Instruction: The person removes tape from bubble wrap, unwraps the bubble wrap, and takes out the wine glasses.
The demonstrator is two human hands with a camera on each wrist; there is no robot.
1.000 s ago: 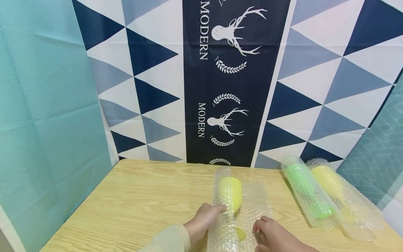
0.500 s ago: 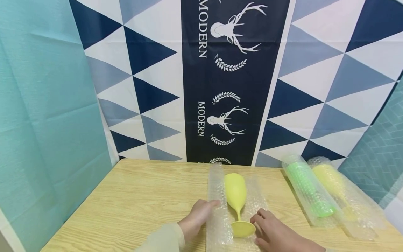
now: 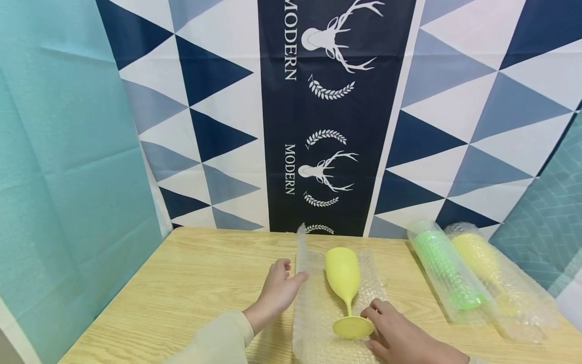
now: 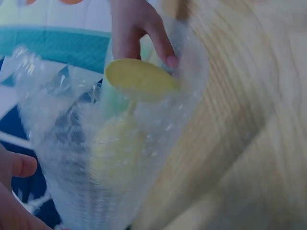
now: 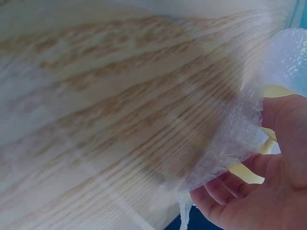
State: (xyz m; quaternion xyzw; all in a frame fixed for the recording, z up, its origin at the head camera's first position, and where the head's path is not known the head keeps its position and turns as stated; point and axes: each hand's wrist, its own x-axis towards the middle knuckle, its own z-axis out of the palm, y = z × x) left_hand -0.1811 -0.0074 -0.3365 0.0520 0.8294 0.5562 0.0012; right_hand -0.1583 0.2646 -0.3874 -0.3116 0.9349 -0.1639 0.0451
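Note:
A yellow plastic goblet (image 3: 343,273) lies on a sheet of bubble wrap (image 3: 318,308), its bowl toward the back wall and its round foot toward me. My right hand (image 3: 396,328) is at the foot, fingers curled about its right rim; in the right wrist view this hand (image 5: 276,167) also meets the edge of the wrap. My left hand (image 3: 275,289) is left of the goblet, its thumb reaching to the raised left flap of the wrap and its fingers loosely bent. From the left wrist, the wrap covers the goblet's bowl, while the foot (image 4: 139,75) sticks out bare.
At the right of the wooden table (image 3: 204,283) lie two wrapped things side by side: a green one (image 3: 447,270) and a yellow goblet (image 3: 479,260), both in bubble wrap. A patterned cloth (image 3: 218,126) hangs behind the table, and a teal curtain (image 3: 77,177) bounds the left.
The wrap's left flap has come off the goblet and swung left, so goblet and foot now show uncovered. My left hand has moved left and a little upward; the right hand stays by the foot.

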